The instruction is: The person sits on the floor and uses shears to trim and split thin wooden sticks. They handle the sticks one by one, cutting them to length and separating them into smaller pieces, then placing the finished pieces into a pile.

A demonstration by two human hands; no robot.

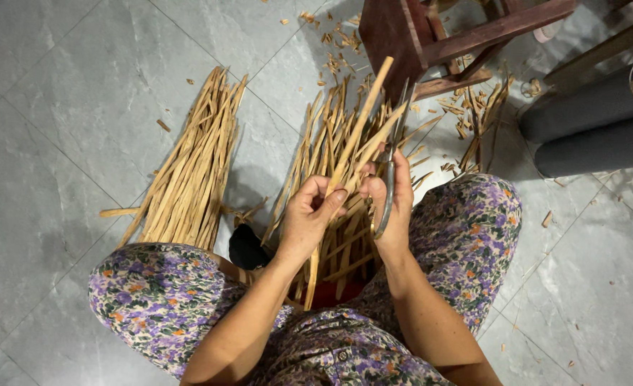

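Left hand (308, 214) pinches a long bamboo strip (351, 146), held upright over the lap. Right hand (391, 207) is closed on scissors (389, 187), blades up beside the strip. Loose strip pile (338, 143) directly behind, tidy bundle (191, 168) left on the floor (59, 143). Wooden stool (438, 36) ahead, grey pipes (588, 129) right.

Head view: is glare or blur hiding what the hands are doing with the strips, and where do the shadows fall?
Head view: sharp on both hands, no motion blur; left hand pinches a bamboo strip, right hand holds metal shears. Soft sheen on the grey floor tiles, no hard glare. Shadows darken the floor beside the strip bundle and under the wooden stool. Edges bow slightly, wide-angle.
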